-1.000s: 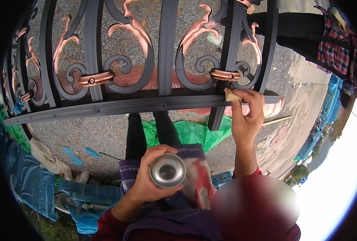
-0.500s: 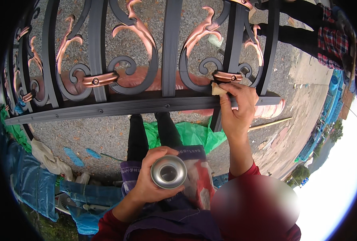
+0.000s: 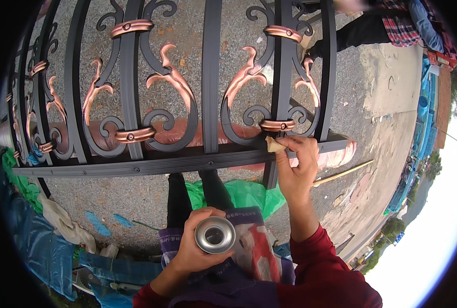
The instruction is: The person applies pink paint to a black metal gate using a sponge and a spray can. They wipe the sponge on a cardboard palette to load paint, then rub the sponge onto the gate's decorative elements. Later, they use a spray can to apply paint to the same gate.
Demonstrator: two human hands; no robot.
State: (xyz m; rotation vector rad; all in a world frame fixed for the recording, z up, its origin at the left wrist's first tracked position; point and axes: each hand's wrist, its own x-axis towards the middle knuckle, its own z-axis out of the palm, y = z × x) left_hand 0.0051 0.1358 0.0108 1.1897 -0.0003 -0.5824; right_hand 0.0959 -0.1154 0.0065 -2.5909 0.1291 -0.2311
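Observation:
My left hand (image 3: 195,249) is wrapped around a silver metal can (image 3: 215,234), its round end with a dark hollow middle facing up. My right hand (image 3: 299,161) pinches a small cream-coloured folded piece (image 3: 275,145), perhaps sponge or sandpaper; its kind is unclear. That piece touches the black metal fence's bottom rail (image 3: 182,165), just below a copper-coloured collar (image 3: 277,126) on an upright bar. Above the rail, black scrolls carry copper-coloured leaf shapes (image 3: 244,79).
A pinkish wrapped roll (image 3: 336,158) lies behind and under the rail. Green plastic sheeting (image 3: 259,195) is on the gravel by my legs, blue sheeting (image 3: 46,256) at the left. A thin wooden stick (image 3: 344,173) lies to the right. Another person (image 3: 362,32) is at the upper right.
The view has tilted, so the fence sits lower in the picture and more of its upper part shows. Both hands keep their holds; the cream piece stays near the same collar.

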